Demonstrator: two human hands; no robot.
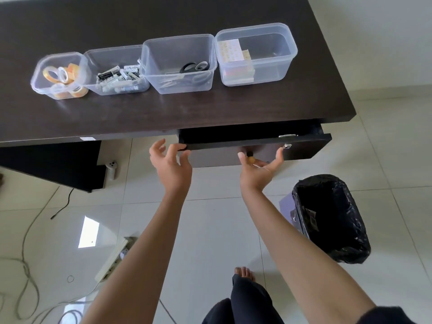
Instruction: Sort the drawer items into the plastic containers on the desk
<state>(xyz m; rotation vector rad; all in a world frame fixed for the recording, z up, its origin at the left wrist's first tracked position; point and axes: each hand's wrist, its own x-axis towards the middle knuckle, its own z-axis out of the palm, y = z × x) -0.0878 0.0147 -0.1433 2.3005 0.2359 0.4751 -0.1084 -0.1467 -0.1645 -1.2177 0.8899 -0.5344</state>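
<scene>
Drawer point(254, 139) slightly open, long axis left-right; both hands at front

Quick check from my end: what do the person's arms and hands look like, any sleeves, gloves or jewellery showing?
Both forearms are bare from wrist to near the elbow. The left hand and right hand wear no gloves, and no rings, watch or bracelets show. A dark sleeve edge appears on the right arm at the bottom corner of the frame. No left sleeve is in view.

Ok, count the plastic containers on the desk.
4, in a row: tape tub far left, battery tub, scissors tub, paper tub far right. None look hidden.
</scene>
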